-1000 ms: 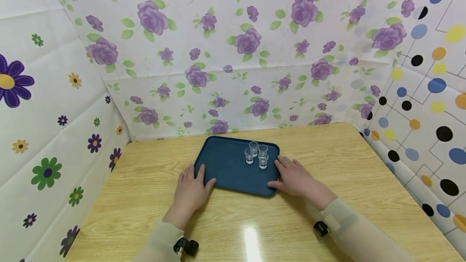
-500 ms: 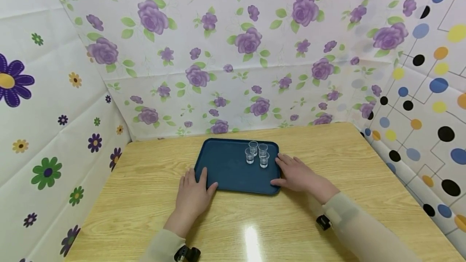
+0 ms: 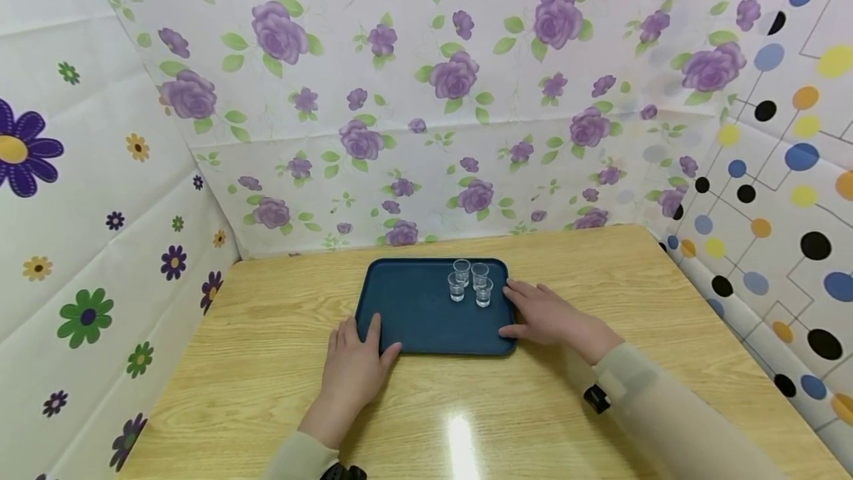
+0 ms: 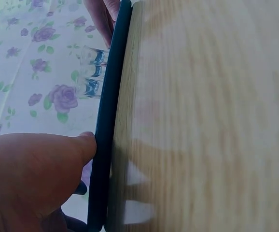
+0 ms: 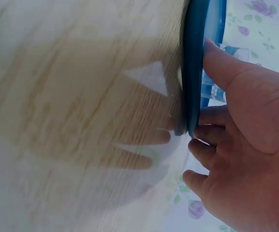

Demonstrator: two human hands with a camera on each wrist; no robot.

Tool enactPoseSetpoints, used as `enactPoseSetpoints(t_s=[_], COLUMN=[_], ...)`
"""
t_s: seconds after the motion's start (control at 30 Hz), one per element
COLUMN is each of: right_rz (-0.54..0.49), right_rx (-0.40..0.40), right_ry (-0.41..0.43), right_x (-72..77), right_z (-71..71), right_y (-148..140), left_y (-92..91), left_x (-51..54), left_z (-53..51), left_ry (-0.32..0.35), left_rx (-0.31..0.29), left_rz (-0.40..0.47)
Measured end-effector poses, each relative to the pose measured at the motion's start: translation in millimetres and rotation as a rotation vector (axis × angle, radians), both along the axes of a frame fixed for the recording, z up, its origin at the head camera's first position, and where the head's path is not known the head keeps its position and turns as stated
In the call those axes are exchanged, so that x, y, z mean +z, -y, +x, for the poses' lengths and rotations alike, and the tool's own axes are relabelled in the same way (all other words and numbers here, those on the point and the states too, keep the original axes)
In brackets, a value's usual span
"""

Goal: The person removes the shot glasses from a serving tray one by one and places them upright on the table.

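Note:
A dark blue tray (image 3: 413, 310) lies on the table, its long sides roughly parallel to the back edge. Several small clear glasses (image 3: 456, 287) stand upright, close together, on its right half. My left hand (image 3: 353, 369) touches the tray's front left corner, thumb at the front rim; in the left wrist view the thumb of that hand (image 4: 38, 169) meets the rim (image 4: 111, 92). My right hand (image 3: 546, 315) rests against the right rim with fingers spread. The right wrist view shows that hand (image 5: 260, 116) with its thumb and some fingertips at the rim (image 5: 193, 63).
The light wooden table (image 3: 280, 295) extends around the tray on all sides. Behind it hangs a cloth (image 3: 426, 139) with purple roses. Flowered cloth (image 3: 87, 243) stands at the left and dotted cloth (image 3: 786, 191) at the right.
The tray has turned slightly counterclockwise, so its long sides lie more level. My left hand has moved a little toward me, and my right hand slightly away from me, both still touching the tray.

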State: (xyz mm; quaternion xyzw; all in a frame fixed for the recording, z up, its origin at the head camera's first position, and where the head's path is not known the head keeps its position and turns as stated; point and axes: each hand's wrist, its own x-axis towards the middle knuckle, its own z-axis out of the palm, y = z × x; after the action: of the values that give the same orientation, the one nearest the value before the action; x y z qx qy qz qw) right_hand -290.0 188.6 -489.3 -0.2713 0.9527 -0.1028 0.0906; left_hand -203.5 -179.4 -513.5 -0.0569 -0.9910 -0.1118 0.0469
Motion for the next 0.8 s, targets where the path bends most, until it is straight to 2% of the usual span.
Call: enactPoseSetpoints(t_s=[0.2, 0.8], right_rz=[0.015, -0.033], right_rx=[0.022, 0.052], right_ry=[0.001, 0.051], right_x=[2.4, 1.8], right_z=[-4.7, -7.3], right_y=[-2, -6], left_y=[-2.5, 0.1], left_x=[1.1, 4.1], left_z=[5.3, 15.0], left_ry=[0.009, -0.001], left_rx=[0.002, -0.021], left_rz=[-0.013, -0.028])
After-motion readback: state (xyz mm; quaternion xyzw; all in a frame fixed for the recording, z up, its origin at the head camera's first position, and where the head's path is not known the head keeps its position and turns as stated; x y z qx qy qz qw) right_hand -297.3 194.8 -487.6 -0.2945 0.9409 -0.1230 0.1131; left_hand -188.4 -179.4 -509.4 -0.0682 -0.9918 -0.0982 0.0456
